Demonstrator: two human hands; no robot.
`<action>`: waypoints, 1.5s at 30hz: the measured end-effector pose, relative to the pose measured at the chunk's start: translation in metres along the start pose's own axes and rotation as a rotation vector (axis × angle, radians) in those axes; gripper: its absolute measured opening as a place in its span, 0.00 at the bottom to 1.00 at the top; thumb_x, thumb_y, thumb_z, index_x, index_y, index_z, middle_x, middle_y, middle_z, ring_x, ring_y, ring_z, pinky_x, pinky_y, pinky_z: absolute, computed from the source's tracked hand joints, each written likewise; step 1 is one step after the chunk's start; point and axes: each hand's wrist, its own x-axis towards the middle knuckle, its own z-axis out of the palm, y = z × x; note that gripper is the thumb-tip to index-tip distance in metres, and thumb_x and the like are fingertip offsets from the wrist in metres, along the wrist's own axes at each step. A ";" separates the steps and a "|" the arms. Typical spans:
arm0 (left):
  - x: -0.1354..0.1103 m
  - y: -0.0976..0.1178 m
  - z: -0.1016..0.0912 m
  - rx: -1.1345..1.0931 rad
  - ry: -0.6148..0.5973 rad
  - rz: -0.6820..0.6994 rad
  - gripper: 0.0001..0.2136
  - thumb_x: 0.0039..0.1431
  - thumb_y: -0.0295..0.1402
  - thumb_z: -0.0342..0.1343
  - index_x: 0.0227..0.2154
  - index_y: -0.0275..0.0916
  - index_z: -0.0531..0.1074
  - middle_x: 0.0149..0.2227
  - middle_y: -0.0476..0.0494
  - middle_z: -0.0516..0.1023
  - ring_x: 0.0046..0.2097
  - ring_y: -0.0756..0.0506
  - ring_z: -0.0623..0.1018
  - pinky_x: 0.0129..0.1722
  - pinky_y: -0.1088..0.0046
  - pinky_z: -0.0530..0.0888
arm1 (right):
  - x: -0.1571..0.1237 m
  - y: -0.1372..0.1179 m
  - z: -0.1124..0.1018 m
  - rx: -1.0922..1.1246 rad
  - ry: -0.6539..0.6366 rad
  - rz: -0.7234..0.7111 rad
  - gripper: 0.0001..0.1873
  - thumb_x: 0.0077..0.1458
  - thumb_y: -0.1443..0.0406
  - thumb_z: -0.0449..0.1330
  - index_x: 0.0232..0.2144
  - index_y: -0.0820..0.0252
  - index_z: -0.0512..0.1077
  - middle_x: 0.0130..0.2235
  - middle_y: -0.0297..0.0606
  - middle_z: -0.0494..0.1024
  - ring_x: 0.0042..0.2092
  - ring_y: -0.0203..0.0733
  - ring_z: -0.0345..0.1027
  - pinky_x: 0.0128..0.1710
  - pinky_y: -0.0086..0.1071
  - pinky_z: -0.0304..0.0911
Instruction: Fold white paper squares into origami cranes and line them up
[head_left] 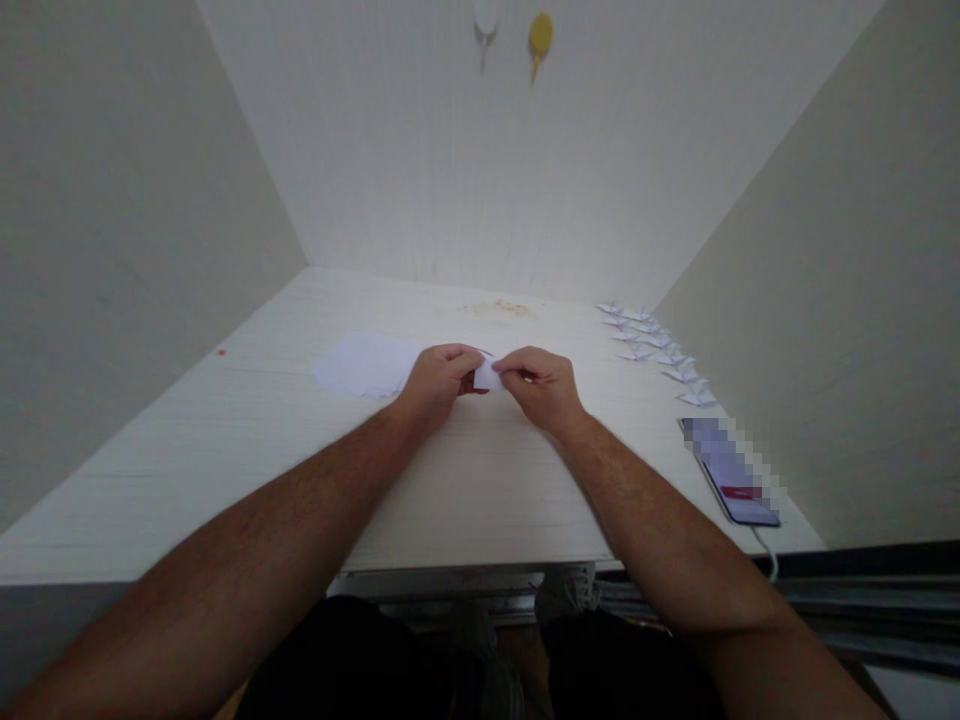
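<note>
Left hand: in close, thumb and fingers pinching the small white paper by its left side.
Right hand: right there opposite, thumb and fingertips pinching the same piece at its upper right.
White paper: caught between the two hands, just above the worktop, a small flat face showing; how many layers it has, I cannot tell.
Paper stack: loose white sheets, lying just left of the left hand.
Folded paper figures: a pointed white cluster out beyond and right of the right hand, well apart from it.
Phone: nearer the body, right of the right hand, its screen lit and partly pixelated, with a pale cable running off its near end.
Brownish marks: straight out beyond both hands, on the worktop.
</note>
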 end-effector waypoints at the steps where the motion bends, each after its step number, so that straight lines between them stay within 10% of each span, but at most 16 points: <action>1: 0.000 0.000 0.000 -0.005 0.002 -0.005 0.07 0.40 0.33 0.64 0.22 0.35 0.76 0.24 0.45 0.76 0.26 0.50 0.74 0.27 0.72 0.74 | 0.000 0.000 0.000 -0.007 -0.001 -0.040 0.12 0.52 0.72 0.59 0.31 0.55 0.81 0.32 0.34 0.84 0.34 0.36 0.77 0.35 0.31 0.71; 10: -0.003 0.002 0.001 -0.045 0.000 0.005 0.12 0.40 0.35 0.70 0.23 0.35 0.74 0.27 0.47 0.76 0.27 0.52 0.72 0.31 0.70 0.77 | -0.001 0.004 0.000 -0.095 -0.021 -0.184 0.11 0.57 0.71 0.57 0.34 0.55 0.80 0.35 0.37 0.84 0.37 0.37 0.77 0.39 0.32 0.73; 18: -0.002 0.000 0.001 -0.063 -0.015 0.022 0.14 0.40 0.37 0.71 0.23 0.34 0.74 0.28 0.46 0.76 0.28 0.51 0.74 0.31 0.70 0.76 | -0.003 -0.001 0.000 -0.086 0.055 0.017 0.08 0.54 0.69 0.59 0.30 0.55 0.79 0.30 0.33 0.82 0.30 0.35 0.74 0.31 0.30 0.69; 31: -0.003 0.000 0.002 -0.067 -0.025 0.032 0.12 0.41 0.36 0.70 0.24 0.34 0.75 0.25 0.47 0.76 0.27 0.51 0.74 0.30 0.71 0.75 | 0.000 -0.003 -0.003 -0.079 0.043 -0.130 0.10 0.54 0.71 0.58 0.29 0.56 0.79 0.31 0.35 0.83 0.33 0.36 0.76 0.34 0.30 0.70; 45: -0.004 0.002 0.000 0.032 -0.009 0.073 0.12 0.38 0.33 0.70 0.27 0.35 0.77 0.24 0.48 0.77 0.27 0.51 0.75 0.30 0.73 0.71 | -0.001 -0.004 0.000 0.034 0.035 0.044 0.09 0.52 0.70 0.58 0.31 0.55 0.78 0.33 0.35 0.83 0.35 0.37 0.76 0.36 0.32 0.72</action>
